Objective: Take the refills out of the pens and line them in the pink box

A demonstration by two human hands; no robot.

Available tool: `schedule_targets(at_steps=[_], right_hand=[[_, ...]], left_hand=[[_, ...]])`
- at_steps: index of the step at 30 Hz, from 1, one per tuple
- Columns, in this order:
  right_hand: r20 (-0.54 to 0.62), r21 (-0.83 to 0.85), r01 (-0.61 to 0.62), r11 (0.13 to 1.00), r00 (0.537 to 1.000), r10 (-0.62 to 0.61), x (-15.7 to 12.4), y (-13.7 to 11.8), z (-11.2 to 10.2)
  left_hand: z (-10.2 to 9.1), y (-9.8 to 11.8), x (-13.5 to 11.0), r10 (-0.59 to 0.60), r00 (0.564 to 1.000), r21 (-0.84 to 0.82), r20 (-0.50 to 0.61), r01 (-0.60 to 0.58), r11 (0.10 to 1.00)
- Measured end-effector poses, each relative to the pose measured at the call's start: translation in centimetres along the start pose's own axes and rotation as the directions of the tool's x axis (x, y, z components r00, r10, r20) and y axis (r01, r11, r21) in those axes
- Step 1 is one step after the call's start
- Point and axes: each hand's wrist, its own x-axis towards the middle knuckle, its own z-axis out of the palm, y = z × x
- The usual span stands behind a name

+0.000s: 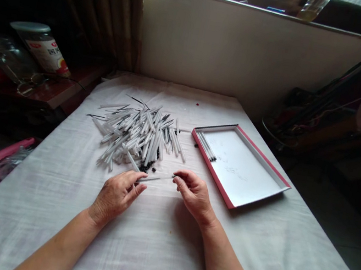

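Slim pale tube (159, 178), dark at right end, held crosswise just nearer than heap, slanting slightly, ends partly covered. Loose heap of pen parts (142, 130): whitish tubes pointing every way, thin dark rods (136, 99) straying at far left, small black pieces (154, 169) along near edge. To right, shallow tray (245, 165), white inside, red along two long sides, set askew; few dark-ended tubes (207, 146) lying side by side near its left wall

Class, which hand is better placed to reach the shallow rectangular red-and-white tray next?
Probably the right hand: it grips the thin pale plastic stick and sits nearer the tray than the left hand.
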Motion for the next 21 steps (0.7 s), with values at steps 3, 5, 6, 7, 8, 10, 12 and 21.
schedule_targets(at_steps=[3, 5, 6, 7, 8, 10, 12, 21], right_hand=[[-0.017, 0.048, -0.034, 0.998, 0.999, 0.034, 0.1, -0.2, -0.2], [-0.015, 0.055, -0.056, 0.997, 0.998, 0.057, 0.1, -0.4, -0.2], [-0.014, 0.056, -0.065, 0.996, 0.998, 0.066, 0.1, -0.4, -0.2], [-0.014, 0.057, -0.074, 0.996, 0.997, 0.075, 0.1, -0.5, -0.1], [-0.017, 0.061, -0.081, 0.995, 0.996, 0.083, 0.1, -0.6, -0.1], [-0.032, 0.088, -0.093, 0.992, 0.995, 0.096, 0.2, -0.9, -0.1], [-0.057, 0.134, -0.101, 0.986, 0.992, 0.110, 0.3, -1.2, -0.1], [-0.082, 0.210, -0.164, 0.964, 0.979, 0.184, 0.5, -2.0, -0.1]], left_hand=[[-0.1, -0.1, 0.1, -0.022, 1.000, -0.045, -0.009, 0.022, 0.999], [0.0, -0.2, 0.1, -0.061, 0.998, -0.080, -0.026, 0.059, 0.995], [0.1, -0.2, 0.1, -0.082, 0.996, -0.094, -0.038, 0.078, 0.993], [0.2, -0.2, 0.1, -0.103, 0.994, -0.104, -0.048, 0.097, 0.990], [0.2, -0.2, 0.1, -0.123, 0.991, -0.112, -0.056, 0.116, 0.987], [0.3, -0.3, 0.1, -0.164, 0.985, -0.120, -0.052, 0.157, 0.980], [0.3, -0.2, 0.0, -0.190, 0.981, -0.115, -0.025, 0.186, 0.976], [0.2, -0.2, 0.1, -0.186, 0.982, -0.154, 0.014, 0.186, 0.970]])
